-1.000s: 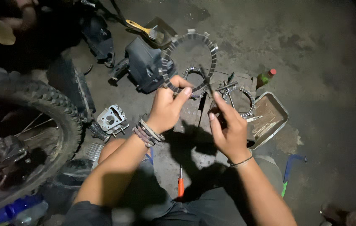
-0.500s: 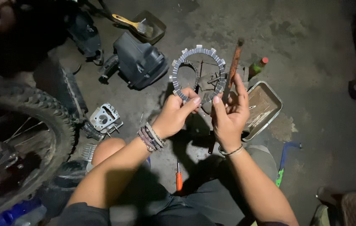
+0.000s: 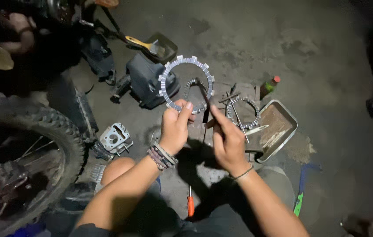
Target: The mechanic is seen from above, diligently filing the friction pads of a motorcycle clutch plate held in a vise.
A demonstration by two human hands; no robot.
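Toothed clutch ring [image 3: 186,83], grey with square tabs around its rim, is raised above the concrete floor [image 3: 326,57], near the middle of the view. We hold it at its lower edge with our left hand [image 3: 174,129]; the grip is pinched shut on the ring, thumb on the near face, fingers behind it. Our right hand [image 3: 227,141] sits just beside the left, its grip pressed together on a slim dark tool [image 3: 206,115] whose tip points up toward the ring's lower right edge; we cannot tell whether tip and ring touch.

Below the ring, on the floor, lie two more toothed rings: one [image 3: 194,87] seen through the held ring, another [image 3: 242,113] to the right with thin rods across it. A shallow metal tray [image 3: 285,127] lies beside that ring, and a small green bottle with a red cap [image 3: 269,86] lies above the tray. A dark engine cover [image 3: 145,81] sits left of the held ring, with a yellow-handled brush [image 3: 142,43] beyond it. A cylinder head [image 3: 115,138] lies near the knobby tyre [image 3: 42,127] at left. An orange-handled screwdriver [image 3: 190,202] lies between our forearms.
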